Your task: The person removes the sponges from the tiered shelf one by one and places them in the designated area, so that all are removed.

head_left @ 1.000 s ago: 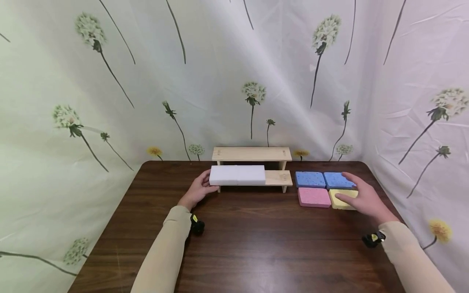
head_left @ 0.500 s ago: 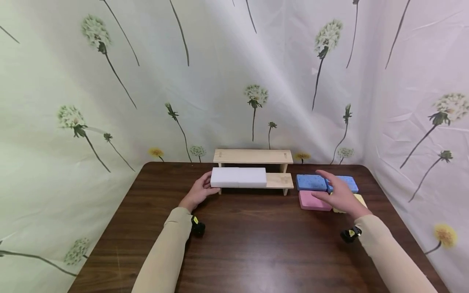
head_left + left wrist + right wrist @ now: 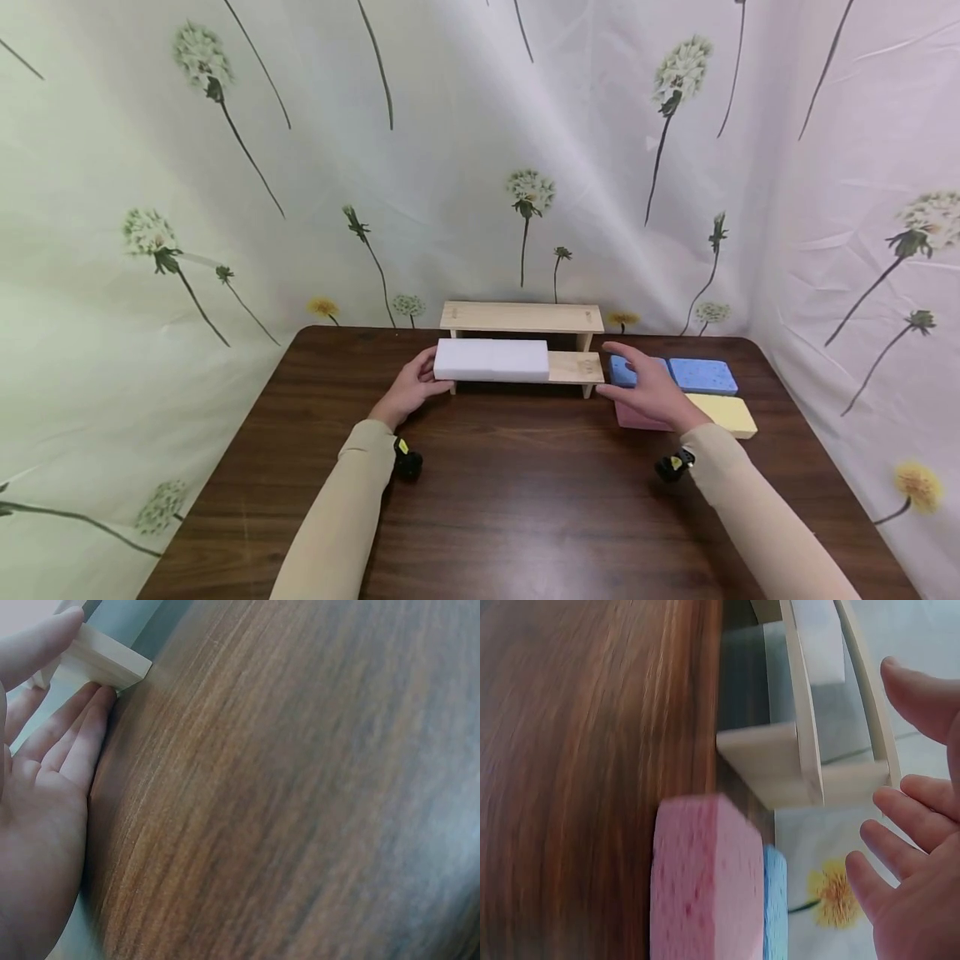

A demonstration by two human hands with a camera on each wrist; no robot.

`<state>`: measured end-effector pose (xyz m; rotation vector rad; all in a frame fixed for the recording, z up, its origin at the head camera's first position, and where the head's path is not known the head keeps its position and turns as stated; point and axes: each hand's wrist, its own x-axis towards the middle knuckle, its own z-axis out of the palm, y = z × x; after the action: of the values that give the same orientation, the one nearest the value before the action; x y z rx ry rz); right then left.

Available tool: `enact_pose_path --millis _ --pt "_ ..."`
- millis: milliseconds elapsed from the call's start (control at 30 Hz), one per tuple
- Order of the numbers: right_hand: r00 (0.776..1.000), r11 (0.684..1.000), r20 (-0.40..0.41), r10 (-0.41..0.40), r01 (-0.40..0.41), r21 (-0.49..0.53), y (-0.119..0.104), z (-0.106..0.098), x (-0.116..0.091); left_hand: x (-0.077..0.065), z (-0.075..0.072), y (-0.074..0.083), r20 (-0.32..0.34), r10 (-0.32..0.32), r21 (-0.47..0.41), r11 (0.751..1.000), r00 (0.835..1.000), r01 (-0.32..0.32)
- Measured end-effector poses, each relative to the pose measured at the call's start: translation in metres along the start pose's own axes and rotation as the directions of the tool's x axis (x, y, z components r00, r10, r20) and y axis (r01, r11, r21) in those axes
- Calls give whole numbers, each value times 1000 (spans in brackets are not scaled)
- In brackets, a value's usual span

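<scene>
Two white foam blocks (image 3: 491,360), seemingly end to end, lie on the lower step of a two-tier wooden shelf (image 3: 576,367). My left hand (image 3: 409,392) is at the shelf's left end, its fingers fairly straight. In the left wrist view, fingertips (image 3: 103,694) touch the wooden leg (image 3: 112,664), and the thumb lies near the plank. My right hand (image 3: 651,387) hovers at the shelf's right end, holding nothing, thumb and fingers spread. Below it are a pink sponge (image 3: 697,885) and a blue sponge (image 3: 775,900), both partly hidden in the head view.
Another blue sponge (image 3: 703,377) and a yellow sponge (image 3: 723,415) lie to the right on the dark wooden table (image 3: 495,500). The shelf's bare upper tier (image 3: 521,317) stands close to the dandelion-patterned cloth (image 3: 450,167) behind the table.
My right hand has moved left from above the yellow and far-right blue sponges to the shelf's right end. The left hand and the white blocks stay in place.
</scene>
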<state>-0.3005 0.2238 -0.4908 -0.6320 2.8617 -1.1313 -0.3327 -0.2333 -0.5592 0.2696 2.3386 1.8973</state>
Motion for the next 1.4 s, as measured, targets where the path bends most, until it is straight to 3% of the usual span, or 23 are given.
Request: enact_pose_path --millis 333,667,1200,1400 --pt "999 999 0 -40 40 -19 -21 21 16 1 -1 -1 -7 -1 -7 1000 1000 1" --pt "999 999 10 -40 41 -23 -27 39 29 -2 2 3 -2 -4 1 1000 1000 4" --pt "994 993 81 -67 75 -95 -38 53 52 -5 3 4 -10 -6 1 1000 1000 6" --pt "993 994 113 -32 43 -99 -43 56 56 -7 4 8 -9 -20 -2 1000 1000 20"
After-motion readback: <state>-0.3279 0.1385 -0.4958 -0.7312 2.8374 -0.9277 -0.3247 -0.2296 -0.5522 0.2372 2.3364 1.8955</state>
